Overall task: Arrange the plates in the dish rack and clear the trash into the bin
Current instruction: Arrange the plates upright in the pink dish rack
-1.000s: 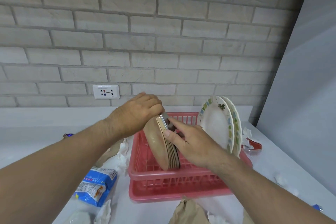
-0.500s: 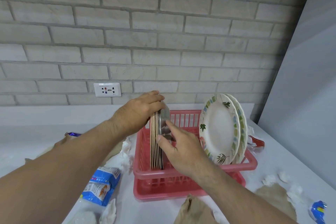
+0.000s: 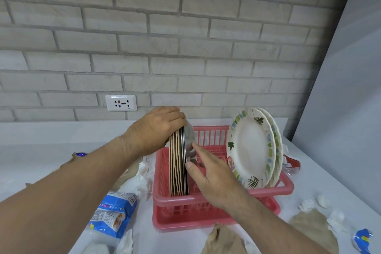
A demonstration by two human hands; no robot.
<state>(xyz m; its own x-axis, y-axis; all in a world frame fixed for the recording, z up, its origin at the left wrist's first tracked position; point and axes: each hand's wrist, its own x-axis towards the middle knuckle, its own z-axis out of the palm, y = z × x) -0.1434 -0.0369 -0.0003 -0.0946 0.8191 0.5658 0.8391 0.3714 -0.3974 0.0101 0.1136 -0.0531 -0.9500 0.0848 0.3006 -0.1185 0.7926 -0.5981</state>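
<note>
Steel-faced plate stack (image 3: 179, 161) — upright now (tilted earlier) in my pink slotted rack (image 3: 222, 197) — left hand (image 3: 156, 130) grips it, right hand (image 3: 214, 177) steadies it.

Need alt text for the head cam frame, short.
Both bare hands, left hand and right hand, steady a stack of thin brown-edged plates upright in a pink plastic dish rack, beside white leaf-patterned plates; wrappers and tissues litter the white counter.

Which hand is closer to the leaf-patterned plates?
Right. The right hand is inside the rack, just left of the leaf plates; the left hand is farther left, gripping the stack.
</note>
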